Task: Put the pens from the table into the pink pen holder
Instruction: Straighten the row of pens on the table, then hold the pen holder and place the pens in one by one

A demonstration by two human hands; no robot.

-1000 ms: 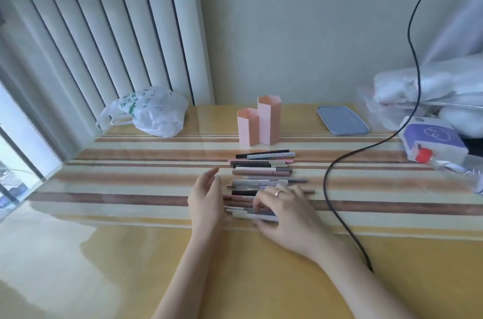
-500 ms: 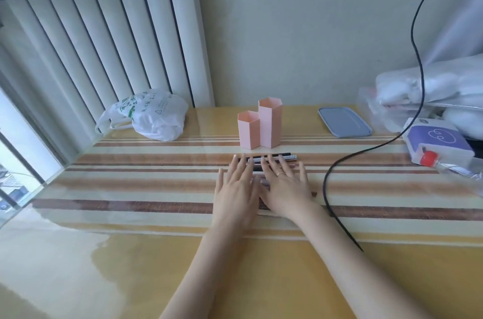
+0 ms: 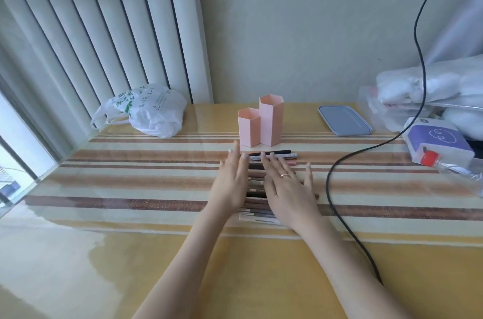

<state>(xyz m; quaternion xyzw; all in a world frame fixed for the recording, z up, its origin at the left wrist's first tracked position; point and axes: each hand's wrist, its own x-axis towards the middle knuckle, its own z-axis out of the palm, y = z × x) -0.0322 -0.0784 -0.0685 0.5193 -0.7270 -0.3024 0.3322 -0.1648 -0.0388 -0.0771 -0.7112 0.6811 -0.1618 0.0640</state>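
A pink pen holder (image 3: 261, 122) made of two hexagonal tubes, one short and one tall, stands upright at the back middle of the striped table (image 3: 130, 183). Just in front of it lies a row of several pens (image 3: 256, 188), side by side, running toward me. My left hand (image 3: 231, 183) stands on its edge along the left ends of the pens, fingers straight. My right hand (image 3: 287, 188) lies flat on top of the row, fingers spread, a ring on one finger. Neither hand grips a pen. Many pens are hidden under my right hand.
A white plastic bag (image 3: 146, 111) sits at the back left by the blinds. A grey-blue lid (image 3: 343, 120) lies at the back right. A black cable (image 3: 332, 177) hangs down and crosses the table right of the pens. A purple box (image 3: 439, 138), a red-capped bottle (image 3: 431, 159) and bags fill the right edge.
Both hands moved from the near end of the pen row forward over it. The left hand shifted from flat on the pens to standing on edge at their left ends.
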